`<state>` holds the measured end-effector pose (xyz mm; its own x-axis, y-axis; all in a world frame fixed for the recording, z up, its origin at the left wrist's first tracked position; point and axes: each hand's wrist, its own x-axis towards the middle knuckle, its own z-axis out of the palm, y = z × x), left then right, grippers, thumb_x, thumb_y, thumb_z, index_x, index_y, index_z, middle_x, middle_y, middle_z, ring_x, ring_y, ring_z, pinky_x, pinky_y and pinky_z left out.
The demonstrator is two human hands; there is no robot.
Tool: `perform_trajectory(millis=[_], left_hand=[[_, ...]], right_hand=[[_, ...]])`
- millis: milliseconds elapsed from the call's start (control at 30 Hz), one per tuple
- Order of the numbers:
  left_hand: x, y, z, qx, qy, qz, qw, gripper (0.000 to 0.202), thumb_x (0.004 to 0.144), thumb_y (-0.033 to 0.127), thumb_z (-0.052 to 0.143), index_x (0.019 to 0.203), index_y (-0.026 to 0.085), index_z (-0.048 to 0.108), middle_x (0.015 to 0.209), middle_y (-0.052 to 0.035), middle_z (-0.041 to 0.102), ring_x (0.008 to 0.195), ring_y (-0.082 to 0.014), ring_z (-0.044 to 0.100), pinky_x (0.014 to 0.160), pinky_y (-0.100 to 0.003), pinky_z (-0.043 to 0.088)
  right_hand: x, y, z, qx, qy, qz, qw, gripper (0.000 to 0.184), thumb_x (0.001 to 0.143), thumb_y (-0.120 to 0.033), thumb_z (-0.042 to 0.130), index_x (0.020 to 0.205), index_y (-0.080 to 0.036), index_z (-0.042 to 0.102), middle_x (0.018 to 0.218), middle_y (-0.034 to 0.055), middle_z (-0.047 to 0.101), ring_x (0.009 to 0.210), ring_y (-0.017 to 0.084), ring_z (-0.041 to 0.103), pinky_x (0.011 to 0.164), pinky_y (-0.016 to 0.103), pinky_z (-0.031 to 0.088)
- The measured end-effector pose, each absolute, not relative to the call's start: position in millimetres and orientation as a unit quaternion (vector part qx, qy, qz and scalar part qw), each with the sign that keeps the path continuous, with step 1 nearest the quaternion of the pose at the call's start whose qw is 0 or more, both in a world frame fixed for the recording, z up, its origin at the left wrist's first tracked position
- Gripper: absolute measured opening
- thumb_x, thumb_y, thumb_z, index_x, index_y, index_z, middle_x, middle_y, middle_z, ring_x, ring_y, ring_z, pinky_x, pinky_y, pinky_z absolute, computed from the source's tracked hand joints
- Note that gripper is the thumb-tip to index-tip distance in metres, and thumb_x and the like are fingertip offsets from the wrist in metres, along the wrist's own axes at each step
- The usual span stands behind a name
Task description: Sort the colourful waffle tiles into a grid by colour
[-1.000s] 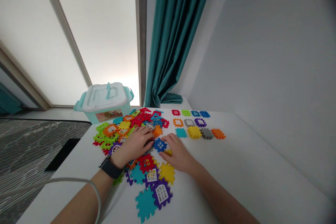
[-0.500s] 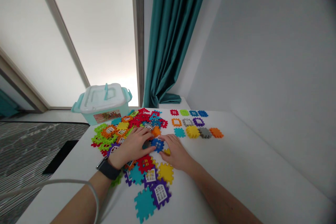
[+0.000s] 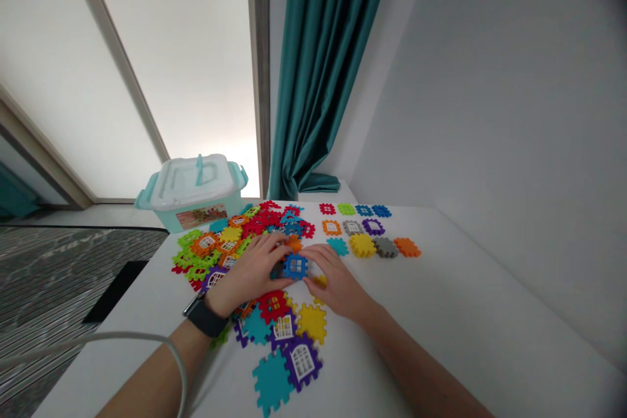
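Grip on a blue plastic window tile (image 3: 296, 266): we see the left hand (image 3: 247, 271) and the right hand (image 3: 337, 281) curving in from opposite sides, with the fingertips of both at or just beside its edges. We cannot tell whether this is a firm hold, nor whether the tile is raised off the table. A grey tile (image 3: 277, 270) lies partly hidden under the left fingers and against the blue tile, and an orange tile (image 3: 294, 244) sits just beyond them. A yellow tile (image 3: 320, 281) is mostly covered by the right hand. Below the hands we note a red tile (image 3: 273, 305), a yellow tile (image 3: 311, 322), a purple window tile (image 3: 301, 360) and a teal tile (image 3: 272, 382), the last cut off near the lower frame edge. Further out lie a dense, overlapping heap of tiles (image 3: 230, 235), whose lower pieces are hidden, and rows of small tiles (image 3: 365, 228) on the white table (image 3: 465, 300). A lidded teal storage box (image 3: 193, 192) stands at the far edge. A black watch (image 3: 206, 319) circles the left wrist, and a white cable (image 3: 98, 338) crosses the lower left.
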<state>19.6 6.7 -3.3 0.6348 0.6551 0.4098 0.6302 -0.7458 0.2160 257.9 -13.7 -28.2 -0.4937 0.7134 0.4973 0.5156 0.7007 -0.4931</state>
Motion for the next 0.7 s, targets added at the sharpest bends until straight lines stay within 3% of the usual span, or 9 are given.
perform_trajectory(millis=[333,700], left_hand=[[21.1,3.5,0.9,0.879,0.347,0.328,-0.009,0.045,0.087,0.041,0.073,0.124,0.020,0.056,0.131,-0.0148,0.057,0.122,-0.0316,0.056,0.103,-0.049,0.049],[29.4,-2.3,1.2,0.888,0.330,0.320,0.013,0.045,0.085,0.038,0.074,0.123,0.021,0.057,0.130,-0.0137,0.059,0.121,-0.0315,0.057,0.104,-0.048,0.047]], right_hand=[[265.2,-12.3,-28.8,-0.384,-0.832,0.129,0.379,0.058,0.093,-0.032,0.066,0.146,-0.028,0.043,0.143,0.0130,0.051,0.136,0.029,0.049,0.116,0.053,0.041],[265.7,-12.7,-29.4,-0.379,-0.837,0.125,0.373,0.061,0.090,-0.033,0.070,0.145,-0.030,0.045,0.142,0.0128,0.050,0.136,0.030,0.049,0.116,0.054,0.041]])
